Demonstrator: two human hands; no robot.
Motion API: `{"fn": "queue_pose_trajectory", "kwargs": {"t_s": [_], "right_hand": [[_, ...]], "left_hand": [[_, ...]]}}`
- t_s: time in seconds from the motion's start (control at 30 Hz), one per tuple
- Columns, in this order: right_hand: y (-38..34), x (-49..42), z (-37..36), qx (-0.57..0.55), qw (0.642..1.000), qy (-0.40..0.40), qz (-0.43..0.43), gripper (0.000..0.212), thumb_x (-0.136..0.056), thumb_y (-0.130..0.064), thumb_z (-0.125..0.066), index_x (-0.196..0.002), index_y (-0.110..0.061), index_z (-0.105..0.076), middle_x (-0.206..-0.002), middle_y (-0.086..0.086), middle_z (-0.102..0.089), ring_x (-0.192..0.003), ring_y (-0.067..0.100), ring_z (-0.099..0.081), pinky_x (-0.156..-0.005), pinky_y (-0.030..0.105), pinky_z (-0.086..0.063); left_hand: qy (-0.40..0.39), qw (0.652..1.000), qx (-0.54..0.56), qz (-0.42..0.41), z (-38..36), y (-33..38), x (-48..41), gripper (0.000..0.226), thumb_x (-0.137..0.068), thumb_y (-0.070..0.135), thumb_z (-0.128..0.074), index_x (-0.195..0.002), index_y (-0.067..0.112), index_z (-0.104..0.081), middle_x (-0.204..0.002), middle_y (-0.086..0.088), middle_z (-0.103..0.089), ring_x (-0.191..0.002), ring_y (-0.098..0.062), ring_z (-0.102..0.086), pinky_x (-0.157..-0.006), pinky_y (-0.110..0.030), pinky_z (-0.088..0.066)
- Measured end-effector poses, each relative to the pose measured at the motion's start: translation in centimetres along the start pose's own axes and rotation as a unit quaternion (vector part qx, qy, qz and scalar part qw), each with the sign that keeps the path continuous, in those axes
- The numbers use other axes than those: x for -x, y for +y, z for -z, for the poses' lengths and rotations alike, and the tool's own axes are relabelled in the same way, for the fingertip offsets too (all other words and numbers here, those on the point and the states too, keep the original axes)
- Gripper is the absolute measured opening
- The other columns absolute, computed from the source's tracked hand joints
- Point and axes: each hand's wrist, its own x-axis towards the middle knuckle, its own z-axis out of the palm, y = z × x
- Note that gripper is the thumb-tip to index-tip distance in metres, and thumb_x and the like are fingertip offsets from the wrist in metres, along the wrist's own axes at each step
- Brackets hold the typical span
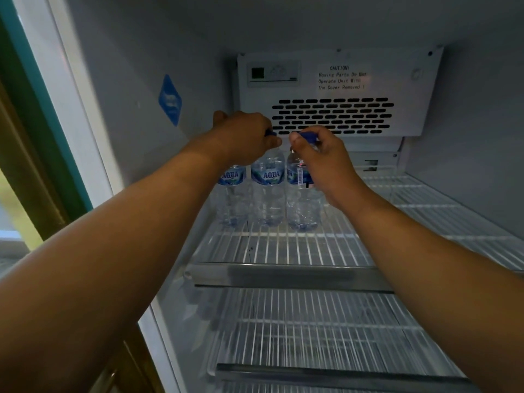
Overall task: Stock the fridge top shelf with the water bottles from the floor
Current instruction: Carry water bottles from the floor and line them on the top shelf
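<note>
You see clear water bottles [268, 191] with blue caps [307, 136] and blue-and-green labels [267, 175] lettered in white, a white wire top shelf [297, 248], a blue sticker [170, 100], black vent slots [331, 116] and a teal door frame [42, 109].

A white vent panel [337, 92] hangs at the back; its caution label [342, 78] sits above the slots, a blue sticker [170, 100] to its left.

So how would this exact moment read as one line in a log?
stage: placing | left hand: gripping middle bottle cap | right hand: gripping right bottle cap | top shelf: three bottles upright, back left
</note>
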Motion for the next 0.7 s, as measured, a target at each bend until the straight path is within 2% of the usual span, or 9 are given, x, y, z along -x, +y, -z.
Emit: {"fn": "queue_pose_trajectory", "kwargs": {"t_s": [0.13, 0.37, 0.5, 0.57, 0.63, 0.7], "right_hand": [[0.1, 0.0, 0.0, -0.009, 1.000, -0.012, -0.010, 0.013, -0.090, -0.029, -0.061, -0.092, -0.017, -0.059, -0.086, 0.001, -0.064, -0.065, -0.002, -0.063, -0.068, 0.018, -0.053], [0.4, -0.3, 0.3, 0.030, 0.999, -0.021, -0.005, 0.004, -0.089, -0.036, -0.061, -0.089, -0.031, -0.061, -0.090, -0.009, -0.060, -0.089, 0.007, -0.055, -0.087, 0.023, -0.044], [0.2, -0.5, 0.8, 0.028, 0.999, -0.024, -0.013, 0.016, -0.087, -0.032, -0.065, -0.095, -0.019, -0.063, -0.083, -0.008, -0.057, -0.077, 0.002, -0.053, -0.074, 0.011, -0.044], [0.1, -0.6, 1.0, 0.026, 0.999, -0.022, -0.018, 0.012, -0.086, -0.030, -0.066, -0.092, -0.019, -0.062, -0.083, -0.004, -0.058, -0.076, 0.004, -0.055, -0.072, 0.008, -0.045], [0.1, -0.7, 1.2, 0.024, 0.999, -0.029, -0.026, 0.005, -0.088, -0.028, -0.065, -0.091, -0.024, -0.063, -0.092, 0.005, -0.065, -0.086, 0.012, -0.063, -0.083, 0.016, -0.049], [0.1, -0.9, 1.5, 0.013, 0.999, -0.032, -0.031, 0.006, -0.090, -0.024, -0.061, -0.095, -0.023, -0.064, -0.095, 0.003, -0.069, -0.089, 0.009, -0.066, -0.088, 0.022, -0.051]], "left_hand": [[-0.022, 1.000, 0.008, 0.000, 0.3, -0.1, 0.1, 0.042, -0.096, 0.046, -0.033, -0.124, 0.023, -0.054, -0.122, -0.007, -0.060, -0.113, -0.031, -0.050, -0.101, -0.048, -0.023], [-0.052, 0.999, 0.008, 0.011, 0.5, 0.2, 0.7, 0.044, -0.099, 0.042, -0.029, -0.136, 0.026, -0.044, -0.136, -0.007, -0.051, -0.122, -0.033, -0.045, -0.104, -0.049, -0.023], [-0.067, 0.997, 0.023, 0.012, 0.6, 0.2, 0.7, 0.045, -0.099, 0.042, -0.028, -0.140, 0.026, -0.038, -0.144, -0.006, -0.045, -0.128, -0.032, -0.041, -0.106, -0.051, -0.022], [-0.072, 0.996, 0.045, 0.006, 0.6, 0.1, 0.8, 0.044, -0.099, 0.040, -0.031, -0.139, 0.024, -0.040, -0.143, -0.006, -0.046, -0.128, -0.031, -0.042, -0.109, -0.050, -0.026], [-0.069, 0.995, 0.077, -0.008, 0.8, 0.0, 0.9, 0.043, -0.098, 0.037, -0.035, -0.136, 0.018, -0.045, -0.140, -0.009, -0.049, -0.125, -0.030, -0.045, -0.108, -0.043, -0.031], [-0.066, 0.993, 0.094, -0.014, 0.9, 0.1, 1.1, 0.042, -0.098, 0.032, -0.038, -0.134, 0.013, -0.048, -0.139, -0.011, -0.050, -0.124, -0.030, -0.047, -0.101, -0.034, -0.034]]}}
